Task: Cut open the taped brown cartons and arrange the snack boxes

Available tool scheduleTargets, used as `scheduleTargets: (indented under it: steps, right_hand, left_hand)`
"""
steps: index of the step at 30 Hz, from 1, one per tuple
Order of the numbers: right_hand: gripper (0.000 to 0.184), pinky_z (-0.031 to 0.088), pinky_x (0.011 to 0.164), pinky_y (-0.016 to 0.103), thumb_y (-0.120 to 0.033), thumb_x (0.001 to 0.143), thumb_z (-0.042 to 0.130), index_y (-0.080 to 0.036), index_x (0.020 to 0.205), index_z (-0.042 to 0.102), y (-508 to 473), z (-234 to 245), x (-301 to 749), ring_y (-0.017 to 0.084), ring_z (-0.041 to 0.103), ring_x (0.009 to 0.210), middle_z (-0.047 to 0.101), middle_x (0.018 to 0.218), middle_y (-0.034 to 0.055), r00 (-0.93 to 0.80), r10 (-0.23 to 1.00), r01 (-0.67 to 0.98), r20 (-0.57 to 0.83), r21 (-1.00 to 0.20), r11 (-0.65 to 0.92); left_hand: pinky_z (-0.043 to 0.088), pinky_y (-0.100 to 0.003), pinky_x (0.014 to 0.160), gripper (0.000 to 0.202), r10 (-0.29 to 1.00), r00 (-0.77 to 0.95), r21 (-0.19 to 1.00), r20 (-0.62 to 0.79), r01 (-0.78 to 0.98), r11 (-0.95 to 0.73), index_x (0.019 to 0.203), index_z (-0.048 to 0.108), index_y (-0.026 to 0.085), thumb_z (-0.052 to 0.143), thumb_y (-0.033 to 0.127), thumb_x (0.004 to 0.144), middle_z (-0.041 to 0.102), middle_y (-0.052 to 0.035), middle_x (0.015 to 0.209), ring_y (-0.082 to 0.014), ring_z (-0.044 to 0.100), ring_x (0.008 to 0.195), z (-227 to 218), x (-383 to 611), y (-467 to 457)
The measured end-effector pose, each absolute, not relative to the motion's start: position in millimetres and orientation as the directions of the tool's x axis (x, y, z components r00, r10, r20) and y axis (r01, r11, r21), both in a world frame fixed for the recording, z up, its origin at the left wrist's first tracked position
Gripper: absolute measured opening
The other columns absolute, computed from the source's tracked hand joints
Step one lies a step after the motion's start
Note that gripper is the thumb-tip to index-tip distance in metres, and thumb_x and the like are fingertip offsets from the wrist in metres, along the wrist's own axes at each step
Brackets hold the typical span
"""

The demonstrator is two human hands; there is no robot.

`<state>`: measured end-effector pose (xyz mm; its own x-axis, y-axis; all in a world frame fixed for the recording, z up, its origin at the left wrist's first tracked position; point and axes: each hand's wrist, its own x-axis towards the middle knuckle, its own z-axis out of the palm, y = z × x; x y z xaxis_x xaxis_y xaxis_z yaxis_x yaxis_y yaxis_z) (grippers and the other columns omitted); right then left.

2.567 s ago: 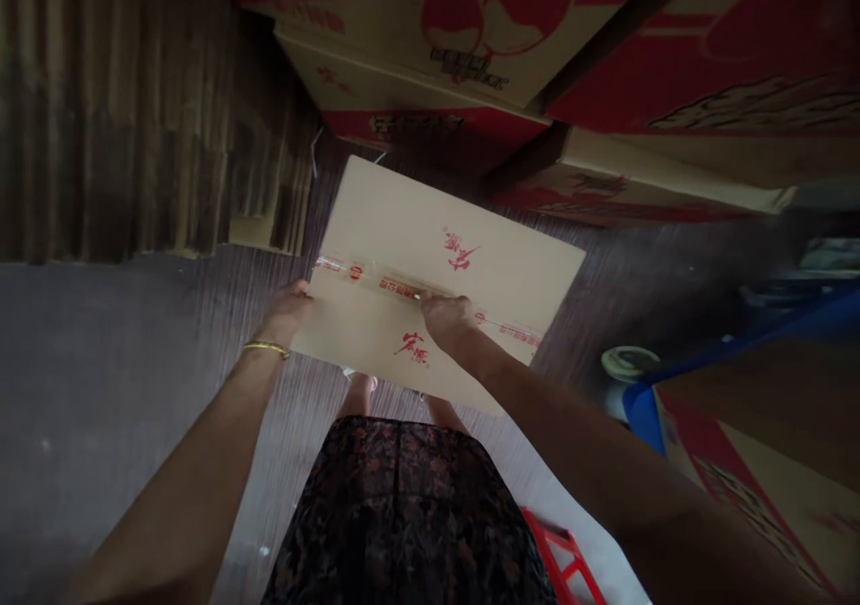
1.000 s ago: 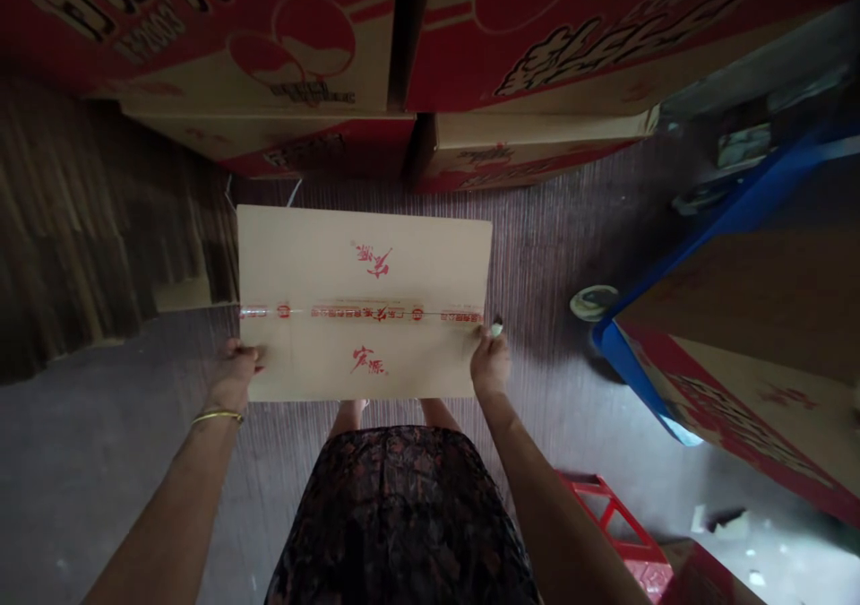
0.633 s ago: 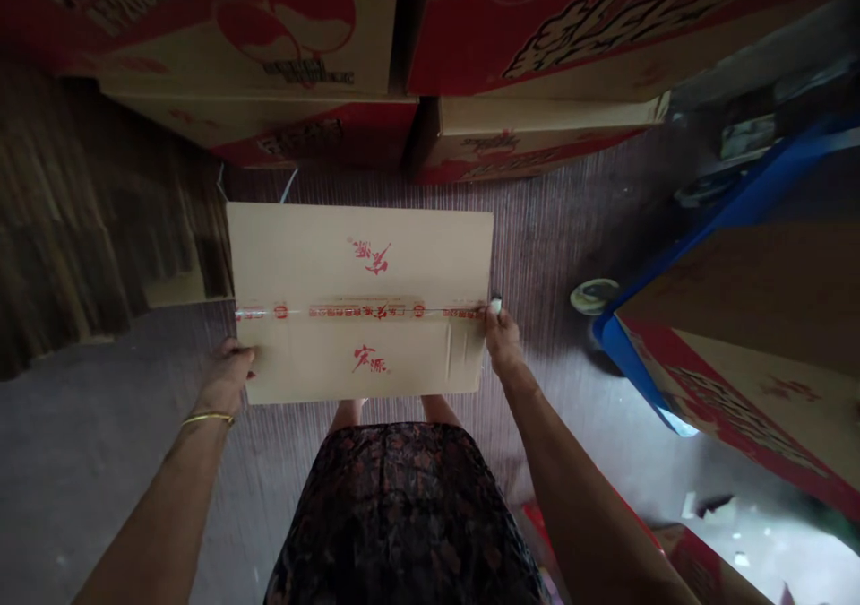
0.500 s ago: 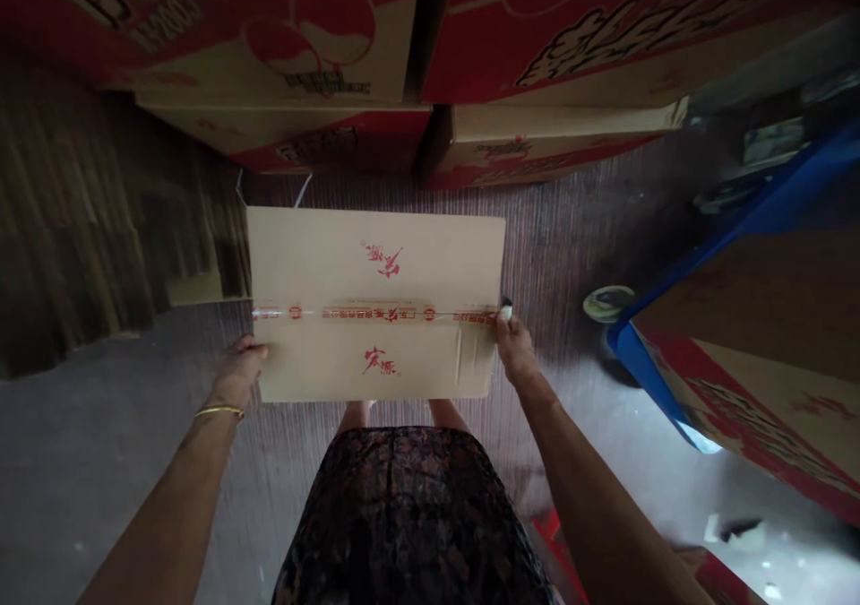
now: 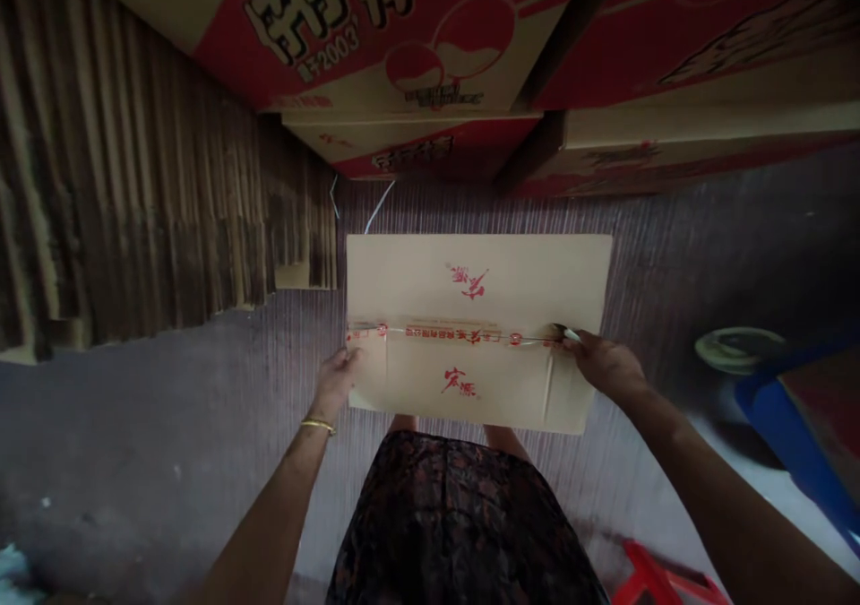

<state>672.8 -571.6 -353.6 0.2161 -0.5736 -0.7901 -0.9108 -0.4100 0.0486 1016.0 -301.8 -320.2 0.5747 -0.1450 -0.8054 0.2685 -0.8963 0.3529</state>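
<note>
A tan cardboard box [image 5: 470, 291] with red characters and a strip of printed tape along its middle seam lies in front of me, above my knees. My left hand [image 5: 338, 374] grips its left edge below the tape, fingers curled round the rim. My right hand [image 5: 603, 363] rests on the box's right part at the tape line, fingers closed on a small pale object [image 5: 571, 334] that I cannot identify.
Red and tan cartons [image 5: 430, 58] are stacked just beyond the box. Bundles of flat corrugated cardboard [image 5: 134, 193] stand at the left. A tape roll [image 5: 737, 348] and a blue cart [image 5: 799, 426] sit at the right; a red stool [image 5: 662, 578] is by my right leg.
The view has swung left, so the box now sits further right in the picture. My right hand has slid inward from the box's right edge onto its top along the tape. My left hand keeps its grip.
</note>
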Motion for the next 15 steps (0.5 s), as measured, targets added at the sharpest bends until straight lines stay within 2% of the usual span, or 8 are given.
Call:
scheduleTargets:
  steps: [3,6,8,10,12,15]
  right_hand:
    - [0.04,0.052,0.076,0.037,-0.037,0.099,0.041,-0.019,0.124,0.066,-572.5,-344.7,681.3,0.029,0.071,0.091,0.074,0.101,0.0155,0.238,-0.555,-0.888,-0.797,0.052,-0.456]
    - [0.04,0.052,0.085,0.04,-0.033,0.098,0.042,-0.019,0.129,0.063,-571.9,-342.9,685.1,0.029,0.07,0.097,0.072,0.11,0.015,0.293,-0.546,-0.877,-0.785,0.007,-0.48]
    - [0.04,0.051,0.087,0.04,-0.032,0.098,0.041,-0.018,0.129,0.063,-570.6,-343.6,685.6,0.029,0.069,0.1,0.071,0.114,0.0154,0.316,-0.546,-0.873,-0.776,-0.013,-0.487]
    - [0.04,0.051,0.087,0.039,-0.031,0.098,0.041,-0.016,0.127,0.064,-568.1,-343.7,685.1,0.029,0.069,0.1,0.071,0.113,0.0166,0.336,-0.557,-0.869,-0.76,-0.023,-0.493]
    - [0.038,0.051,0.088,0.037,-0.031,0.097,0.042,-0.018,0.125,0.065,-563.5,-342.0,682.8,0.028,0.069,0.101,0.071,0.114,0.0159,0.365,-0.569,-0.863,-0.737,-0.037,-0.504]
    - [0.036,0.05,0.089,0.036,-0.028,0.097,0.043,-0.02,0.125,0.065,-550.9,-336.1,673.8,0.026,0.067,0.105,0.069,0.119,0.0132,0.415,-0.584,-0.85,-0.698,-0.069,-0.522]
  left_hand:
    - [0.037,-0.023,0.053,0.054,-0.167,0.518,0.345,-0.839,0.268,-0.9,0.082,0.068,0.018,0.066,0.063,0.052,0.067,-0.0018,0.073,-0.0164,0.057,0.067,-325.4,1029.0,-310.2]
    - [0.035,-0.022,0.054,0.059,-0.233,0.422,0.349,-0.876,0.223,-0.91,0.094,0.072,0.018,0.07,0.06,0.053,0.071,-0.0031,0.085,-0.017,0.059,0.074,-330.6,1049.8,-334.2]
    - [0.032,-0.023,0.053,0.054,-0.276,0.347,0.336,-0.896,0.126,-0.933,0.086,0.073,0.017,0.072,0.059,0.053,0.068,-0.0018,0.075,-0.0156,0.056,0.068,-332.9,1059.5,-350.6]
    - [0.029,-0.024,0.053,0.043,-0.328,0.31,0.333,-0.892,-0.04,-0.942,0.07,0.07,0.016,0.073,0.055,0.054,0.06,0.0008,0.061,-0.0136,0.049,0.06,-333.2,1061.9,-361.1]
    - [0.026,-0.025,0.053,0.036,-0.391,0.336,0.34,-0.856,-0.204,-0.918,0.057,0.062,0.017,0.068,0.052,0.06,0.05,0.0027,0.052,-0.0121,0.042,0.056,-330.5,1056.2,-361.6]
    - [0.022,-0.026,0.052,0.038,-0.447,0.413,0.33,-0.793,-0.325,-0.886,0.05,0.052,0.019,0.056,0.051,0.072,0.042,0.0033,0.049,-0.0119,0.037,0.054,-321.2,1037.8,-343.7]
